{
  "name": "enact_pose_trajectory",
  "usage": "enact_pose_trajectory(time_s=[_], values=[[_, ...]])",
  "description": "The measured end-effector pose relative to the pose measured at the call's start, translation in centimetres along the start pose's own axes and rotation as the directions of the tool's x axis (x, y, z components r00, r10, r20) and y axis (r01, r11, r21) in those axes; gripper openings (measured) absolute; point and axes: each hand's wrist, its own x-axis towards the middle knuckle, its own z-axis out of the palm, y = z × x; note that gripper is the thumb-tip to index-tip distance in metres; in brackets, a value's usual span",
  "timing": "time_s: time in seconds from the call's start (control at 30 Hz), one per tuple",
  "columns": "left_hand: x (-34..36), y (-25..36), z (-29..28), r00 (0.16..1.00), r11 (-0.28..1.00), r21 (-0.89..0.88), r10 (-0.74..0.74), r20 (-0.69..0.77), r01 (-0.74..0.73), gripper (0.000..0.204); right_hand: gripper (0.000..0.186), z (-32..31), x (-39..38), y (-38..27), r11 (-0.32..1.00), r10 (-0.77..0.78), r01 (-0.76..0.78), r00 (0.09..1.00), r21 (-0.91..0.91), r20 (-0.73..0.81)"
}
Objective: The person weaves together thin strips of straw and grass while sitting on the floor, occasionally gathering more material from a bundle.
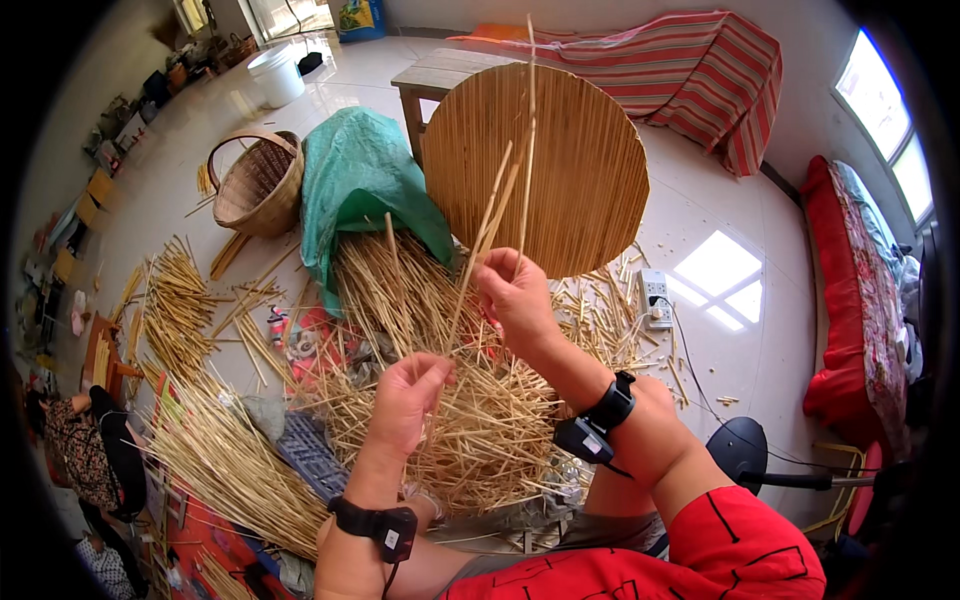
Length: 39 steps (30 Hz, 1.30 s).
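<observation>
My right hand [513, 300] is closed on several pale straw stalks [528, 130], one of them much longer than the others. They point up and away from me, tips in front of the round panel. One slanting stalk [463, 300] runs down to my left hand [405, 400], whose thumb and fingers are pinched at its lower part. Beneath both hands a loose heap of stalks [480, 430] spreads over my lap and the floor. Just beyond it, a green woven sack [365, 160] lies with its mouth toward me, more stalks [400, 290] coming out of it.
A round panel of side-by-side stalks [540, 170] leans against a wooden bench [440, 70]. Left are a wicker basket [260, 185], a stalk bundle [175, 310] and a long sheaf [235, 460]. A white bucket [277, 78] stands far left; a power strip [656, 300] lies right, its cable trailing.
</observation>
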Motion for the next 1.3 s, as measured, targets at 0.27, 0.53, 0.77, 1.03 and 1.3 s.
enact_pose_trajectory(time_s=[0.27, 0.53, 0.77, 1.03, 1.3], values=[[0.4, -0.6, -0.9, 0.996, 0.925, 0.38, 0.058, -0.069, -0.028, 0.011, 0.005, -2.8, 2.7, -3.6, 0.974, -0.211, 0.223, 0.953, 0.031, -0.218], [2.4, 0.2, -5.7, 0.806, 0.818, 0.551, 0.433, -0.405, -0.163, 0.01, 0.01, -5.1, 3.3, -5.2, 0.93, -0.331, 0.364, 0.894, 0.058, -0.301], [2.5, 0.8, -7.8, 0.844, 0.955, 0.206, 0.286, -0.454, -0.213, 0.012, 0.014, -4.5, 0.1, -5.8, 0.933, 0.33, 0.003, 0.395, -0.36, 0.857], [1.5, -0.6, -2.8, 0.956, 0.994, 0.087, 0.083, -0.283, -0.06, 0.009, 0.028, -2.0, 0.6, -3.7, 0.996, 0.05, -0.028, 0.956, -0.08, 0.29], [0.1, -0.9, 0.9, 0.989, 0.984, 0.176, -0.017, -0.148, 0.043, 0.015, 0.018, -0.6, 1.2, -2.5, 0.996, 0.0, 0.02, 0.975, -0.092, 0.221]])
